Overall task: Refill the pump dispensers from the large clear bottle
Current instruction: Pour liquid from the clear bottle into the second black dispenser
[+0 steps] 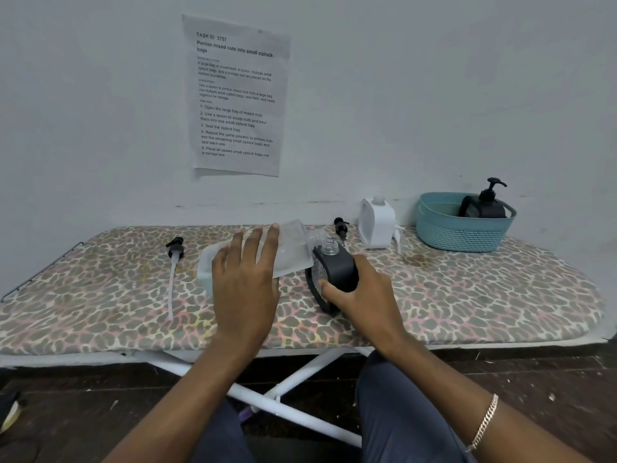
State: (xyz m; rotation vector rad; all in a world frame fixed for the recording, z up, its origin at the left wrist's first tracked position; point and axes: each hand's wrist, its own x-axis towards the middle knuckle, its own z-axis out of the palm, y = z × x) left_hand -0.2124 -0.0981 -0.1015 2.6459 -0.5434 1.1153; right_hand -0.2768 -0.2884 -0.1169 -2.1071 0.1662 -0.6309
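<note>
Well inside board point(467, 295) edges, left hand point(245, 285) holds bottle point(293, 248) tilted toward dispenser point(337, 269).

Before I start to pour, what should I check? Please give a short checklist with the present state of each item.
1. Black dispenser has its pump off and its neck open: ok.
2. Right hand grips the black dispenser: ok.
3. Large clear bottle is uncapped, tilted and held by the left hand: ok.
4. Bottle mouth is above the dispenser neck: not ok, it sits just beside it.
5. Liquid left in the bottle: cannot tell.
6. A black pump is at hand for closing: ok, it lies just behind on the board.
</note>
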